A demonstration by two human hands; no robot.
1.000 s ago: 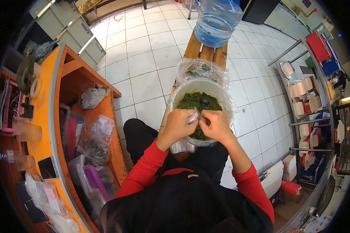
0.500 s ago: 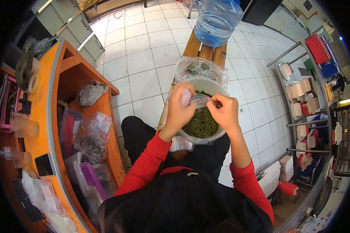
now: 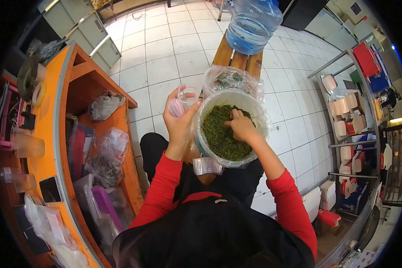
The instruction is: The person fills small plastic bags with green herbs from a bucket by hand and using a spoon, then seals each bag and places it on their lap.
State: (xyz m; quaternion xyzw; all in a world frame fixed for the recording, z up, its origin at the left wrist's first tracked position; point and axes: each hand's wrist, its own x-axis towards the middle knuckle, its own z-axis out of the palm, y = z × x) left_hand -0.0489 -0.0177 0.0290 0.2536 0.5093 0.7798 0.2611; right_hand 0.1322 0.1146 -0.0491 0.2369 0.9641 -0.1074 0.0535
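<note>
My left hand (image 3: 178,117) is raised just left of the bucket, fingers wrapped around a small clear plastic bag (image 3: 177,107) with a pinkish tint. The bag's mouth stands open at the top. Inside the lined white bucket (image 3: 262,144) lies a heap of shredded green leaves (image 3: 228,149). My right hand (image 3: 243,127) reaches down into this heap, fingers curled in the greens and fingertips partly hidden. A stack of clear plastic bags (image 3: 207,165) rests against the bucket's near side, between my legs.
Behind the bucket, a plastic bag of leaves (image 3: 230,79) and a large blue water jug (image 3: 253,27) stand on a wooden bench (image 3: 222,56). An orange counter (image 3: 60,147) runs along the left, holding a phone (image 3: 51,189). Metal shelving (image 3: 353,147) with boxes is at right.
My hands were together over the bucket on the clear bag. Now my left hand has moved left with the bag opened, and my right hand has let go and dipped into the leaves.
</note>
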